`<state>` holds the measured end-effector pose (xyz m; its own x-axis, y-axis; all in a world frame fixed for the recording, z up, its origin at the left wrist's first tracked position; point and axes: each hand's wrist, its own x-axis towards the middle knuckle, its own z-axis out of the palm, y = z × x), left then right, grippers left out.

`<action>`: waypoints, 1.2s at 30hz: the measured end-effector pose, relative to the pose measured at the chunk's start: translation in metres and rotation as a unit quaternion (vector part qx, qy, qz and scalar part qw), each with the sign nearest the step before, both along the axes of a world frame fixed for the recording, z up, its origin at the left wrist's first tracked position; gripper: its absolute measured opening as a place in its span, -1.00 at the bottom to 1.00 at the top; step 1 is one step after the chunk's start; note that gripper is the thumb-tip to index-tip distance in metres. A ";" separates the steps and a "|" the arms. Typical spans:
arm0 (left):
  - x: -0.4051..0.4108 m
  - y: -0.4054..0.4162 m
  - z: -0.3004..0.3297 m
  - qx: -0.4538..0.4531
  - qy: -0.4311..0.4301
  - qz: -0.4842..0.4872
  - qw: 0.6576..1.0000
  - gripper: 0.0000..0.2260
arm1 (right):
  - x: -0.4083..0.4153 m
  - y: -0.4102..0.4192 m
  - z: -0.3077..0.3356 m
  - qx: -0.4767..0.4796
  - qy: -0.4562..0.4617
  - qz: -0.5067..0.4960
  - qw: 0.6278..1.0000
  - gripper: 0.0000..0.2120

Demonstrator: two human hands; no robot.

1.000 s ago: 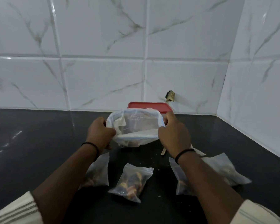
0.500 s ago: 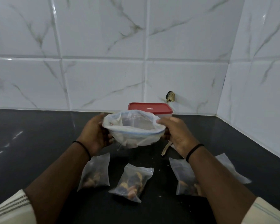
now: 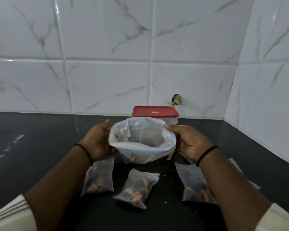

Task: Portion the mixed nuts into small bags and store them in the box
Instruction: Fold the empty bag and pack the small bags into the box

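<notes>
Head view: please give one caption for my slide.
Both hands hold the large bag open above three filled small bags.

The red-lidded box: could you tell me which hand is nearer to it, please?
Right. The right hand is just in front of the box; the left hand is farther left.

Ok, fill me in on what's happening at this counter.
A person is holding a big plastic bag open over the black counter, the left hand on one side of its mouth and the right hand on the other. Three small bags with nuts inside lie in front, nearer the person. The box sits behind by the wall with its red lid on, so nothing is stored yet.
</notes>
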<state>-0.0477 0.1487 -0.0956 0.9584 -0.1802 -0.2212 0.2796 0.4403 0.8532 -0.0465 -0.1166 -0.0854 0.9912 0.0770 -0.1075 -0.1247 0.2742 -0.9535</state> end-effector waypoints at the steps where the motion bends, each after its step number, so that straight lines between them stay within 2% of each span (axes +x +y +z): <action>1: -0.001 -0.001 0.001 -0.008 0.003 -0.012 1.000 -0.59 | 0.000 0.000 0.000 -0.004 -0.002 0.007 1.000 -0.69; 4: -0.004 -0.002 0.003 0.006 -0.019 -0.049 0.999 -0.70 | 0.000 -0.001 0.000 -0.031 -0.013 0.016 0.999 -0.80; 8: -0.008 0.000 0.006 0.047 -0.056 -0.072 0.995 -0.67 | 0.002 -0.003 0.000 -0.061 -0.041 -0.013 0.997 -0.73; 12: -0.010 0.005 0.004 0.055 -0.105 -0.147 0.982 -0.34 | 0.002 -0.003 0.001 -0.090 -0.050 -0.031 0.994 -0.75; 13: -0.010 0.005 0.003 0.061 -0.119 -0.162 0.978 -0.30 | 0.002 -0.004 0.000 -0.096 -0.051 -0.038 0.993 -0.75; 16: -0.010 0.005 0.003 0.099 -0.163 -0.188 0.963 -0.46 | 0.002 -0.004 -0.001 -0.127 -0.060 -0.064 0.988 -0.75; 19: -0.008 0.006 0.003 0.162 -0.170 -0.183 0.955 -0.58 | -0.003 -0.003 0.001 -0.161 -0.083 -0.079 0.980 -0.74; 22: -0.006 0.004 0.002 0.235 -0.168 -0.131 0.948 -0.66 | -0.003 -0.001 0.000 -0.202 -0.136 -0.104 0.964 -0.69; 24: -0.005 -0.001 0.000 0.304 -0.186 -0.050 0.933 -0.79 | -0.002 0.002 -0.003 -0.271 -0.199 -0.143 0.931 -0.66; 26: 0.000 -0.006 -0.005 0.397 -0.230 0.067 0.886 -0.83 | -0.004 0.007 -0.006 -0.383 -0.269 -0.171 0.867 -0.65; 27: 0.002 -0.009 -0.007 0.448 -0.255 0.128 0.847 -0.82 | -0.005 0.011 -0.007 -0.429 -0.300 -0.181 0.832 -0.66; 29: 0.003 -0.015 -0.010 0.523 -0.276 0.231 0.773 -0.84 | -0.007 0.016 -0.010 -0.478 -0.348 -0.203 0.781 -0.72; 30: 0.003 -0.016 -0.010 0.536 -0.266 0.270 0.754 -0.86 | -0.006 0.018 -0.011 -0.486 -0.361 -0.217 0.765 -0.77; 32: 0.004 -0.014 -0.011 0.532 -0.240 0.310 0.751 -0.85 | -0.004 0.020 -0.015 -0.492 -0.357 -0.237 0.758 -0.84; 36: 0.006 -0.009 -0.014 0.533 -0.234 0.313 0.751 -0.76 | -0.002 0.017 -0.017 -0.498 -0.306 -0.248 0.772 -0.77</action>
